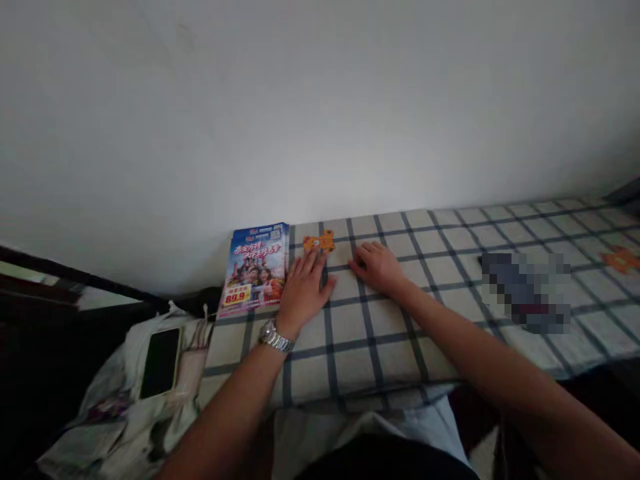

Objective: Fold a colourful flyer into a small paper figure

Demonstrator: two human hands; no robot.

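My left hand [304, 290] lies flat on a checked cloth [345, 353], palm down, fingers stretched out and holding nothing. A metal watch [276, 337] is on that wrist. Just left of the hand, beside its fingers, is a stack of printed flyers [255, 270] with a blue top and a yellow price box. An orange tiger figure [319, 241] shows on the cloth at my left fingertips. My right hand [379, 268] rests on the cloth to the right of it, fingers loosely bent, thumb apart, with no object visible in it.
A white wall [350, 113] rises behind the cloth-covered surface. To the lower left, a phone [161, 363] lies on a pale bag [133, 340]. A dark, pixelated item [523, 290] lies on the right part of the cloth. A dark bar [90, 279] runs along the left side.
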